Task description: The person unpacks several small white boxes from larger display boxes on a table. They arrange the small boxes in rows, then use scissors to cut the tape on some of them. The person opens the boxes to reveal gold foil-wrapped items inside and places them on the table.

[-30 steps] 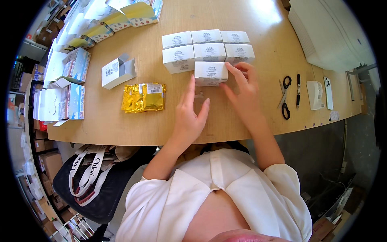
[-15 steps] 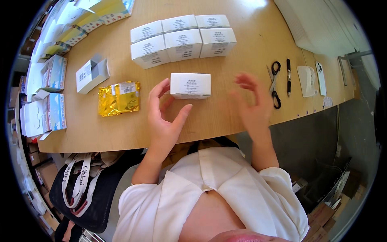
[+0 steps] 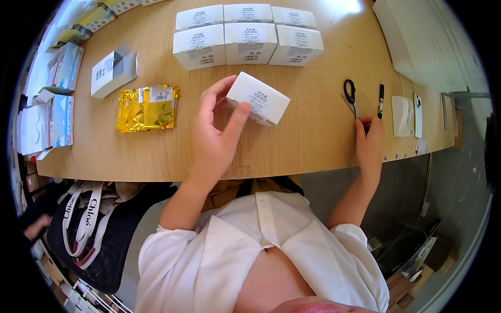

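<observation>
A small white carton (image 3: pixel 259 98) with dark print is in my left hand (image 3: pixel 216 120), thumb across its front and fingers behind it. The carton sits turned at an angle over the table. Farther right, my right hand (image 3: pixel 369 138) has its fingers closed over the lower handle of a pair of black-handled scissors (image 3: pixel 349 93). That handle is hidden under the fingers; the other loop and part of the blades show. A black pen (image 3: pixel 381 99) lies just beside these fingers.
Several white cartons (image 3: pixel 250 44) stand in two rows at the back. On the left are an opened white carton (image 3: pixel 107 75), gold foil packets (image 3: pixel 147 109) and colourful opened boxes (image 3: pixel 62 120). A white pouch (image 3: pixel 402 116) and a phone (image 3: pixel 417 115) lie at right.
My left hand has taken hold of the carton and turned it askew. My right hand has moved right and down onto the scissors. The whole view has shifted slightly.
</observation>
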